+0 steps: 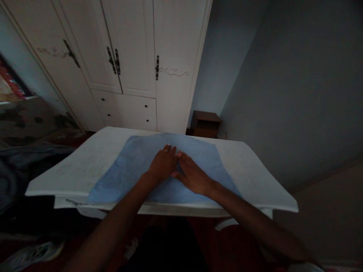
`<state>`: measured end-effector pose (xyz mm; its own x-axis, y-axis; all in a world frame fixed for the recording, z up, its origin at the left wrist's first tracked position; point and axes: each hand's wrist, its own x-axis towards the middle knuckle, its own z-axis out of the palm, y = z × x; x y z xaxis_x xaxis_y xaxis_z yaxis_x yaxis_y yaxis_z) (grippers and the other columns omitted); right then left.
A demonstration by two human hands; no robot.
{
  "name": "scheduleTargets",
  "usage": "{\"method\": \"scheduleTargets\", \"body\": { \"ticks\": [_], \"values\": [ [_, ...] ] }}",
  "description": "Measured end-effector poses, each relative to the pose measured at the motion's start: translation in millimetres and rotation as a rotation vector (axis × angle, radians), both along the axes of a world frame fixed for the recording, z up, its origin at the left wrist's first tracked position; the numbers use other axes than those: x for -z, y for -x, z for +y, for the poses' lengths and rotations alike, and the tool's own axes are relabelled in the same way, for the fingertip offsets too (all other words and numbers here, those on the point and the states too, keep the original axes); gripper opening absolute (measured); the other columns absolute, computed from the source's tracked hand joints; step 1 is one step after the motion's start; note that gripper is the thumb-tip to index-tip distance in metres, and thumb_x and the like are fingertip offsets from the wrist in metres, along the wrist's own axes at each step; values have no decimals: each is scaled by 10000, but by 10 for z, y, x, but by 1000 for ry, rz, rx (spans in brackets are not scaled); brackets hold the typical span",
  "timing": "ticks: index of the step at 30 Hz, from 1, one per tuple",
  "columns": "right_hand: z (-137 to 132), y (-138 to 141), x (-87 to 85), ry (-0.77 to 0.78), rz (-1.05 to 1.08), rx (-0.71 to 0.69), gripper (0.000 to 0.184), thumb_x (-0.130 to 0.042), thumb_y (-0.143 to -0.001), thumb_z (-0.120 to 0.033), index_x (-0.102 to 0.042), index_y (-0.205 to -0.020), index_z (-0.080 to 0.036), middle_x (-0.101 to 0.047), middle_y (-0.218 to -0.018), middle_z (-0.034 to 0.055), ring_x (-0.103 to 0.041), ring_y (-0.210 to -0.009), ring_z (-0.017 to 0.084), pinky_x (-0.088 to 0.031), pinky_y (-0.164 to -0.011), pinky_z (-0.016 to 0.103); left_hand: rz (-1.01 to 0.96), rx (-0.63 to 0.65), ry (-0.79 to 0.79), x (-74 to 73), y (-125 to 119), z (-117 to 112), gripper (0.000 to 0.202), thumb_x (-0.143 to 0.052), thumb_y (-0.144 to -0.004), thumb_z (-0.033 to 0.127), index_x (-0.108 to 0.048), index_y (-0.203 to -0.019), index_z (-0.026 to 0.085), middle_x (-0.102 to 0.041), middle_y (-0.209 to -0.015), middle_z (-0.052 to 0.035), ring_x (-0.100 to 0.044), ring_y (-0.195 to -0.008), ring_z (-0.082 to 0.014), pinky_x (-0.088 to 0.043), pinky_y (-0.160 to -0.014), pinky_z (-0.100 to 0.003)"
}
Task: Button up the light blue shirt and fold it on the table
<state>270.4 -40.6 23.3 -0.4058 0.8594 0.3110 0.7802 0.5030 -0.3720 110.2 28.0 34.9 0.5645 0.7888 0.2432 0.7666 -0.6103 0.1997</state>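
A light blue cloth point(136, 158) lies spread over the middle of a white table, reaching from the far edge to the near edge. My left hand point(164, 162), with a ring on one finger, rests palm down on the middle of the cloth, fingers stretched forward. Beside it, my right hand point(195, 175) lies flat on the cloth, its fingers angled toward the left ones. The fingertips of both hands meet or nearly touch. Neither hand grips anything that I can see.
The white table point(76, 166) has rounded corners. Beyond it stands a white wardrobe point(136, 75) with dark handles, and a small brown cabinet point(205, 122). Dark fabric point(17, 170) is heaped at the left. A grey wall point(306, 94) rises on the right.
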Motion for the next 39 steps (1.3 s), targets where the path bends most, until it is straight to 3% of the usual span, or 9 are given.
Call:
{"method": "scheduleTargets", "body": {
  "ticks": [4,7,11,16,20,26,30,35,39],
  "values": [
    [-246,-71,228,128,-96,25,769,-324,-928,-614,-244,-1501,-107,-224,-1549,167,-177,-1445,296,-188,-1183,492,42,-237,-48,262,345,-238,639,-222,-945,541,-415,-1401,138,-378,-1481,-204,-254,-1417,-336,-228,-1119,-528],
    [-340,-300,364,99,-183,53,754,-320,-936,-604,-198,-1514,-135,-197,-1553,154,-178,-1446,277,-183,-1186,483,108,-323,-53,373,662,-256,664,-223,-945,550,-425,-1395,105,-386,-1470,-221,-299,-1395,-346,-237,-1116,-518],
    [-456,-548,432,25,-285,74,738,-314,-948,-584,-104,-1528,-178,-202,-1557,127,-192,-1443,257,-211,-1180,477,159,-312,-83,379,914,-241,660,-213,-959,526,-426,-1389,73,-419,-1441,-237,-359,-1368,-313,-289,-1100,-452],
    [-624,-814,462,-24,-402,93,738,-318,-965,-542,9,-1527,-193,-183,-1566,119,-190,-1444,243,-232,-1178,461,219,-413,-149,370,1158,-270,659,-216,-951,535,-476,-1339,69,-470,-1391,-248,-410,-1323,-349,-294,-1069,-523],
    [-727,-962,481,-47,-434,112,746,-336,-969,-514,75,-1519,-223,-149,-1577,98,-180,-1445,247,-245,-1176,464,194,-451,-152,347,1314,-283,681,-228,-938,555,-516,-1276,39,-511,-1323,-267,-450,-1279,-364,-357,-1032,-483],
    [-776,-1021,478,-86,-427,105,735,-342,-974,-492,91,-1515,-247,-168,-1574,83,-219,-1435,247,-274,-1165,466,-28,-408,-3,278,1590,-258,584,-230,-937,552,-577,-1206,166,-560,-1319,-142,-576,-1143,-308,-472,-915,-434],
    [-776,-1027,467,-117,-389,79,708,-344,-978,-479,57,-1520,-262,-193,-1568,69,-245,-1426,241,-282,-1162,459,-223,-461,-36,333,1930,-322,526,-256,-934,510,-611,-1122,170,-636,-1193,-139,-596,-1102,-312,-466,-924,-443],
    [-823,-1054,448,-168,-276,96,646,-350,-985,-439,-29,-1526,-292,-258,-1557,58,-320,-1401,239,-336,-1133,467,-591,-627,-195,422,2128,-718,484,-271,-949,435,-639,-1092,155,-652,-1122,-155,-591,-1098,-319,-456,-932,-478],
    [-957,-1165,416,-173,-129,352,592,-359,-962,-491,-270,-1486,-228,-411,-1477,114,-413,-1341,286,-374,-1092,512,-801,-748,-204,602,2068,-1104,438,-433,-895,492,-654,-1085,167,-653,-1106,-115,-599,-1062,-288,-458,-935,-446]
  ]
}}
